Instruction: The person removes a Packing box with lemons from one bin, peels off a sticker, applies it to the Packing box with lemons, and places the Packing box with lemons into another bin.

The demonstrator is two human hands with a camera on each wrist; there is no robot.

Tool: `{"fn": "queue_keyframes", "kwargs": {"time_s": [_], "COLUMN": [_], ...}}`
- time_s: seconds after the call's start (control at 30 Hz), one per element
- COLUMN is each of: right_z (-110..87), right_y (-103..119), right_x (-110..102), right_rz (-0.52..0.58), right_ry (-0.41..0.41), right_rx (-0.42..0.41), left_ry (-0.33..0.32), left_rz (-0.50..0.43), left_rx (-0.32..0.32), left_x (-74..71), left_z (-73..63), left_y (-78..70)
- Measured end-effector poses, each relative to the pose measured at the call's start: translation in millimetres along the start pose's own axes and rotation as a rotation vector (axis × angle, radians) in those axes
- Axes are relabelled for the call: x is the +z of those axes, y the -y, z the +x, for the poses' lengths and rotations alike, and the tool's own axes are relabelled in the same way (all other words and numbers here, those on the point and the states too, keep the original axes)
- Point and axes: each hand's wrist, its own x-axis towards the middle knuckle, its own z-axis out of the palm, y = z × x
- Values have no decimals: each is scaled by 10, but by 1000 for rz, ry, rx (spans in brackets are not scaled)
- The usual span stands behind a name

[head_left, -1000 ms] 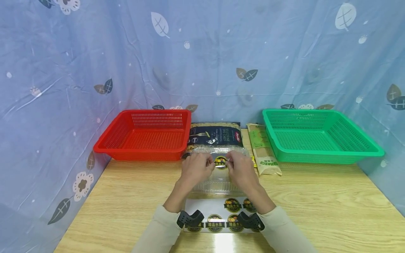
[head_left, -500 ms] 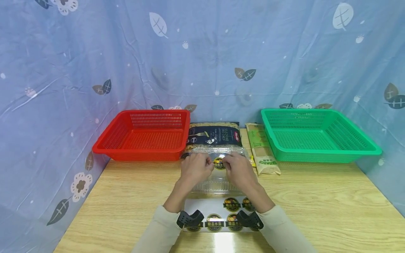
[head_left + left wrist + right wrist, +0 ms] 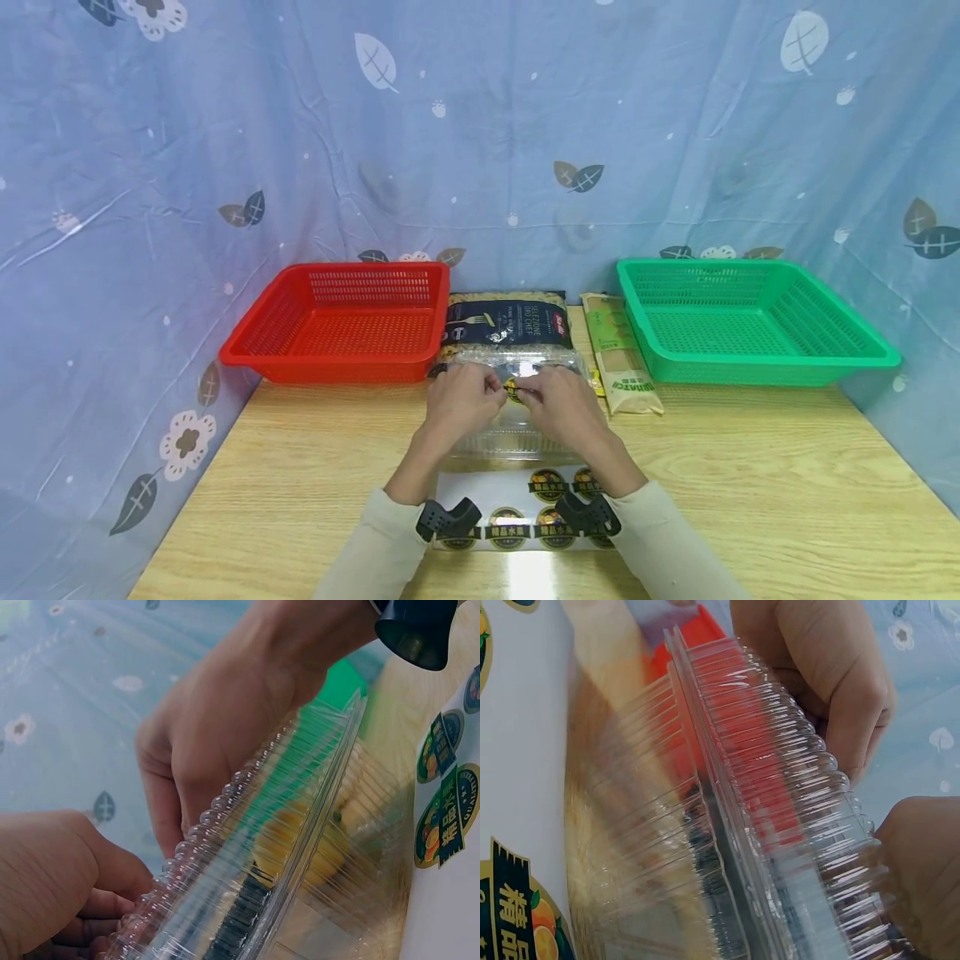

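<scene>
A clear plastic clamshell box [image 3: 517,442] lies on the table, its lid down, with something yellow [image 3: 296,844] showing through its walls in the left wrist view. Over the lid is a round black-and-yellow fruit sticker [image 3: 512,390], partly covered by fingers. My left hand [image 3: 463,400], fingers curled, pinches at the sticker's left edge. From the other side my right hand [image 3: 562,406] pinches at the right edge, its fingertips overlapping the sticker. Both wrist views have the fingertips largely hidden behind the ribbed lid. Whether the sticker lies flat on the plastic is unclear.
A white sheet of similar stickers [image 3: 487,492] lies in front of the box. Behind are a pasta bag [image 3: 517,323] and a green-and-tan packet [image 3: 621,354]. A red basket [image 3: 330,367] stands left, a green basket [image 3: 757,371] right.
My right hand has shifted slightly left, and its fingers now cover more of the sticker. The left hand stays almost still, and the box has not visibly moved.
</scene>
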Motion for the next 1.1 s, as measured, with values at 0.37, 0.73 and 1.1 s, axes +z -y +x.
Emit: {"fn": "queue_keyframes", "kwargs": {"time_s": [0.37, 0.73, 1.1], "right_z": [-14, 19, -11], "right_y": [-18, -17, -45], "right_x": [11, -22, -85], "right_rz": [8, 15, 404], "right_ry": [18, -24, -151], "right_rx": [-34, -48, 13], "left_ry": [-62, -128, 1], "left_rz": [-284, -394, -448], "left_rx": [47, -2, -133], "left_x": [-73, -405, -394], "left_z": [-38, 31, 50], "left_y": [132, 417, 593]}}
